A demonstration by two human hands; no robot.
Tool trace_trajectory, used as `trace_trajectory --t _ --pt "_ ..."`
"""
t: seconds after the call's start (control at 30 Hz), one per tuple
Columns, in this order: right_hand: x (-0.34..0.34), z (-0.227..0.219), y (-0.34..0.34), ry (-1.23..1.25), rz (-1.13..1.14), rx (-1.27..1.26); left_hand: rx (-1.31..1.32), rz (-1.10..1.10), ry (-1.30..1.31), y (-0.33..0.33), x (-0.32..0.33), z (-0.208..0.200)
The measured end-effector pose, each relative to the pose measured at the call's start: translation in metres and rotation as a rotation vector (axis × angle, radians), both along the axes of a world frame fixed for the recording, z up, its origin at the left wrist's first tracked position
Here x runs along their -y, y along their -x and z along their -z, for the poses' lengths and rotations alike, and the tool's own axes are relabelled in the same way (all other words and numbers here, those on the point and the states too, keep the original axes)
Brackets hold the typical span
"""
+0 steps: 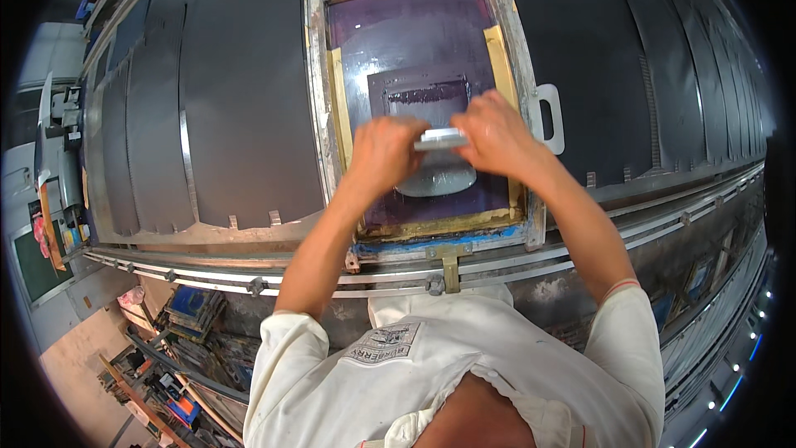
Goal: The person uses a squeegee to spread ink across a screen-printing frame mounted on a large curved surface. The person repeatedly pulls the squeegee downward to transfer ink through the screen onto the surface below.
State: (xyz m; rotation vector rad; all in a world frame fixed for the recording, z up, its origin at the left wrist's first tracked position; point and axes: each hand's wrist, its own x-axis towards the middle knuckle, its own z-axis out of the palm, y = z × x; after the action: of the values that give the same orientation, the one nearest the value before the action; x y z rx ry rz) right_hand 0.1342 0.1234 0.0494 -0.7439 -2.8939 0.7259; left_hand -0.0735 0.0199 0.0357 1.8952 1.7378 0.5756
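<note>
A screen printing frame [317, 108] lies on the long table in front of me, its mesh [423, 29] purple and shiny. With both hands I grip a squeegee [441, 139] laid across the middle of the mesh. My left hand [388, 149] is closed round its left end, my right hand [496, 134] round its right end. Glossy, clear-looking ink [438, 181] lies on the mesh on the near side of the squeegee. Just beyond it shows a dark rectangular patch with a wet edge. The squeegee's blade is mostly hidden by my hands.
Black sheets [249, 91] cover the table on both sides of the frame. A white handle [550, 119] sticks out from the frame's right side. Metal rails [207, 277] run along the table's near edge, with a brass-coloured bracket [451, 270] below the frame. Stacked frames [195, 311] stand lower left.
</note>
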Motion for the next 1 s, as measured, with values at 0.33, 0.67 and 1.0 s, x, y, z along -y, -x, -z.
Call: trace_trajectory --t 0.33,0.67,1.0 --pt "-0.058 0.023 0.027 -0.107 0.024 -0.029 -0.029 -0.058 -0.12 0.021 -0.058 0.017" --pt "0.056 -0.004 -0.027 0.028 -0.028 0.058 0.016 -0.009 -0.031 -0.035 0.067 -0.004" --pt "-0.082 0.012 0.035 0.056 0.02 0.16 -0.061 -0.02 0.035 0.025 -0.08 0.016"
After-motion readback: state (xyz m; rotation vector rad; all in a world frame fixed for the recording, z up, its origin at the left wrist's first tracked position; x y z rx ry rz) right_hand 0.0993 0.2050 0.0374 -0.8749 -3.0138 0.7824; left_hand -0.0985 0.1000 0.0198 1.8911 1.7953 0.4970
